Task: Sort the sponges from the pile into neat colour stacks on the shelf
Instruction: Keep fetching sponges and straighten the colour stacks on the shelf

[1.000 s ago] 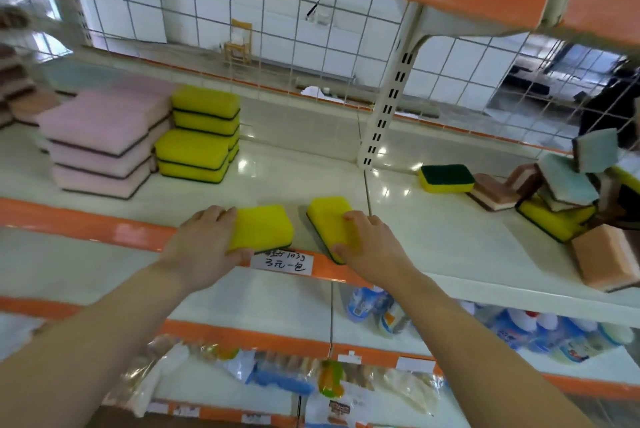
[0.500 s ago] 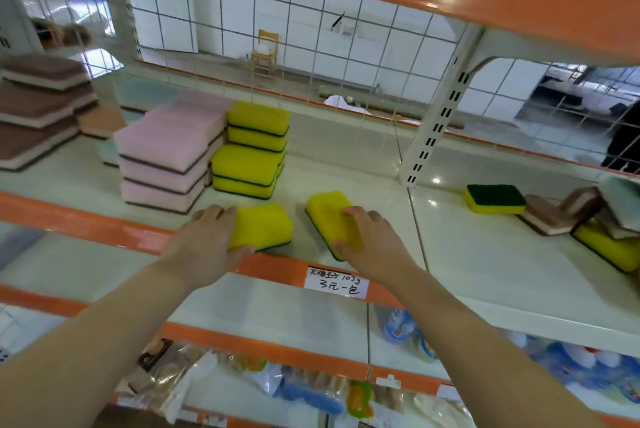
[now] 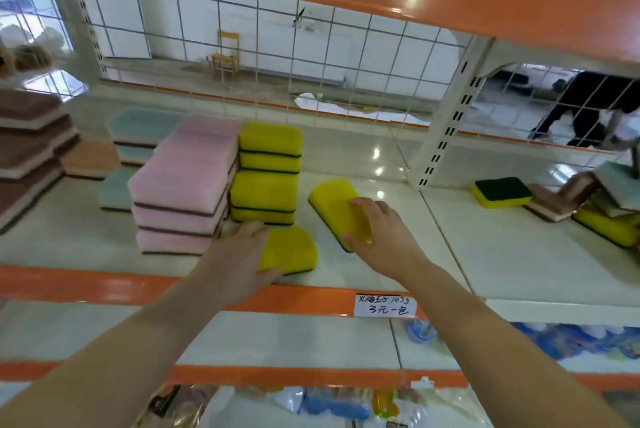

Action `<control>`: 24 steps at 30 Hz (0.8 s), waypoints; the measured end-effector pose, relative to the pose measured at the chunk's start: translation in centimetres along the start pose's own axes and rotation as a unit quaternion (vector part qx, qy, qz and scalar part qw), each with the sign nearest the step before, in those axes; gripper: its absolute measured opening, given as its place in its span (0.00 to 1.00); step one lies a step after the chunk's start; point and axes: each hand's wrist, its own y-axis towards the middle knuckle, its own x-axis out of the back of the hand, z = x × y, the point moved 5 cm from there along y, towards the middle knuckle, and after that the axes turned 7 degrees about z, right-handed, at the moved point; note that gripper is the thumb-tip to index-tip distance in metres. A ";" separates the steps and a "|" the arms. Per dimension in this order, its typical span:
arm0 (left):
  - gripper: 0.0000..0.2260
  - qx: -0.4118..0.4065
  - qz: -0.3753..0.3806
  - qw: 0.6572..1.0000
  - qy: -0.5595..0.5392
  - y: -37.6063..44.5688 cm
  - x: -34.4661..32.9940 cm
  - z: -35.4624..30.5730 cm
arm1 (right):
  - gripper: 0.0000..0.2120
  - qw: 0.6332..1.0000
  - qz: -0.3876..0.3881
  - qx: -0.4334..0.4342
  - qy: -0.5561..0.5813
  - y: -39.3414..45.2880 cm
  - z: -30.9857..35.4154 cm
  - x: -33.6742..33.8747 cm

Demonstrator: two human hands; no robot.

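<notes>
My left hand (image 3: 239, 256) and right hand (image 3: 377, 226) each grip a yellow sponge (image 3: 291, 249) (second sponge (image 3: 332, 202)) beside the yellow stacks (image 3: 266, 173) on the shelf (image 3: 485, 254).

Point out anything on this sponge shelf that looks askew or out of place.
The pile at the right is a jumble of tilted brown, teal and yellow sponges. One yellow sponge beside it lies green side up, unlike the yellow stacks. The sponge under the right hand sits skewed.
</notes>
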 end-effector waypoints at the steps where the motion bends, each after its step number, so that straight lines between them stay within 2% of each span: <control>1: 0.33 -0.017 -0.008 1.000 0.002 0.0 0.4 -0.2 | 0.29 1.000 -0.006 -0.004 0.002 0.2 0.2 0.1; 5: 0.31 -0.055 -0.055 0.997 -0.002 -0.2 2.4 0.3 | 0.28 1.000 -0.013 -0.015 -0.004 0.7 1.3 0.1; 8: 0.25 -0.081 -0.074 0.994 -0.004 -0.3 3.4 1.6 | 0.28 1.000 -0.008 -0.016 0.005 1.1 2.0 -0.3; 10: 0.19 -0.103 -0.112 0.988 0.018 -0.4 4.1 2.1 | 0.28 1.000 -0.009 -0.005 0.005 1.4 2.5 -0.5; 17: 0.17 -0.154 -0.186 0.966 0.088 -0.6 7.0 1.8 | 0.28 0.998 0.021 0.058 0.005 3.1 4.5 -0.3; 21: 0.16 -0.103 -0.212 0.970 0.063 0.1 8.8 2.4 | 0.29 0.996 0.025 0.080 0.005 4.5 5.0 0.2; 24: 0.17 -0.023 -0.188 0.980 0.060 1.1 9.7 3.9 | 0.30 0.994 0.031 0.101 -0.006 5.5 5.4 0.4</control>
